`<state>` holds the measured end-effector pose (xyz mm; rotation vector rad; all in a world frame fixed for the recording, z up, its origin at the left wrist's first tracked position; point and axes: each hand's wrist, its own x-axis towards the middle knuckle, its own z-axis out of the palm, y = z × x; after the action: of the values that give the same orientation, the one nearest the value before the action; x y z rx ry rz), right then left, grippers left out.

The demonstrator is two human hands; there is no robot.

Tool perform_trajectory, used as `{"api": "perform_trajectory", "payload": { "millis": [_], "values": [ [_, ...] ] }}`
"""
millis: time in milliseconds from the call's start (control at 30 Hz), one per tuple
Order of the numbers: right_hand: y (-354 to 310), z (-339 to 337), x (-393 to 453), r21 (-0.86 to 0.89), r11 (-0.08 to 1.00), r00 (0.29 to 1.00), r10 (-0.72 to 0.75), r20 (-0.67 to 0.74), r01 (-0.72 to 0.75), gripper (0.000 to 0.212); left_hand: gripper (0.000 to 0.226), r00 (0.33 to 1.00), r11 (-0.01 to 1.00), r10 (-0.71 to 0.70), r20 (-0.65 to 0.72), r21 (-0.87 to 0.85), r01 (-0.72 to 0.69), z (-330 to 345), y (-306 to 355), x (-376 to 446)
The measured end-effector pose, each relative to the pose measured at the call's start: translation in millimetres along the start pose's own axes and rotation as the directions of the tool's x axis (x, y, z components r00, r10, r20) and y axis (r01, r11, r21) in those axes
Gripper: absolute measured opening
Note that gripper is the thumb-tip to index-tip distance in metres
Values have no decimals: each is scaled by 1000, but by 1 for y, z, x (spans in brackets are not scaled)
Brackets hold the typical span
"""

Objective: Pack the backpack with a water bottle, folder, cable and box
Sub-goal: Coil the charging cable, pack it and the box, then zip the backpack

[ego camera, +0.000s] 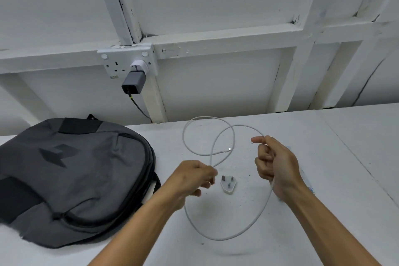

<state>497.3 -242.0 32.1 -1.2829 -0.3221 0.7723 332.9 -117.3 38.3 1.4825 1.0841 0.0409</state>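
Observation:
A grey backpack [71, 177] lies flat on the white table [345, 157] at the left, its zip looking closed. A long white cable [234, 134] loops across the table's middle and hangs in a curve between my hands. My left hand [194, 176] pinches one stretch of the cable near the table's centre. My right hand [274, 162] grips another stretch of it, fingers curled, to the right. A white three-pin plug [228, 183] lies on the table between my hands. Water bottle and box are out of view.
A wall socket [129, 60] with a grey charger [133, 84] plugged in sits above the table's back edge, its dark lead dropping behind the table. A flat pale item [306, 181] lies partly hidden under my right wrist.

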Motion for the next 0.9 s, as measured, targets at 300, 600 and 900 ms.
{"api": "perform_trajectory", "payload": {
  "millis": [300, 600, 900],
  "values": [
    [9, 6, -3, -21, 999, 980, 47, 192, -44, 36, 21, 938, 785, -133, 320, -543, 297, 45, 1, -18],
    [19, 14, -18, 176, 978, 965, 67, 254, -114, 49, 7, 968, 479, -109, 225, -842, 249, 68, 17, -16],
    [27, 16, -27, 251, 966, 959, -18, 283, -56, 85, 17, 984, 327, -100, 150, -929, 175, 68, 24, -17]
  ]
}}
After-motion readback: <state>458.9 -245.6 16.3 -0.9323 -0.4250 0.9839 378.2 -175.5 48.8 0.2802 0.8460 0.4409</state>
